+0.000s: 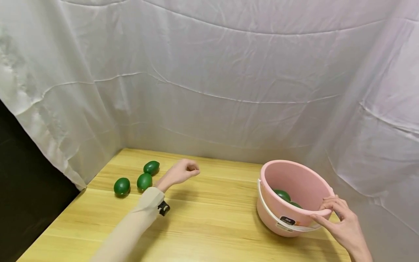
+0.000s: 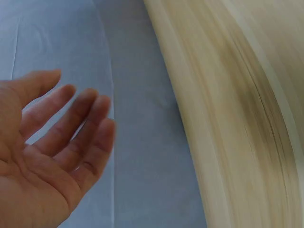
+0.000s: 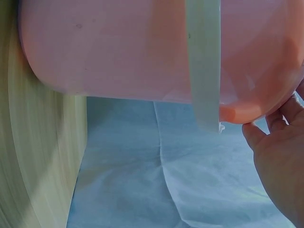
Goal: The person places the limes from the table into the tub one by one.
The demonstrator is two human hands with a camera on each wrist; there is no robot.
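My right hand [image 1: 343, 220] grips the near right rim of a pink bucket [image 1: 273, 214], thumb outside and fingers over the edge. In the right wrist view the thumb presses below the rim, beside the white handle [image 3: 204, 61] that hangs down the bucket's side. Inside the bucket lie green, lime-like fruits [image 1: 282, 195], partly hidden by its wall. My left hand [image 1: 179, 172] is held over the table with loosely bent fingers and an empty palm, as the left wrist view shows. Left of it sit three green fruits [image 1: 144, 182], the nearest beside the wrist.
The wooden table [image 1: 209, 225] ends at the back against a hanging grey-white cloth [image 1: 222, 72], which also closes off both sides. A black area [image 1: 29, 182] lies beyond the table's left edge. A dark wrist strap device [image 1: 163, 208] sits on the left sleeve.
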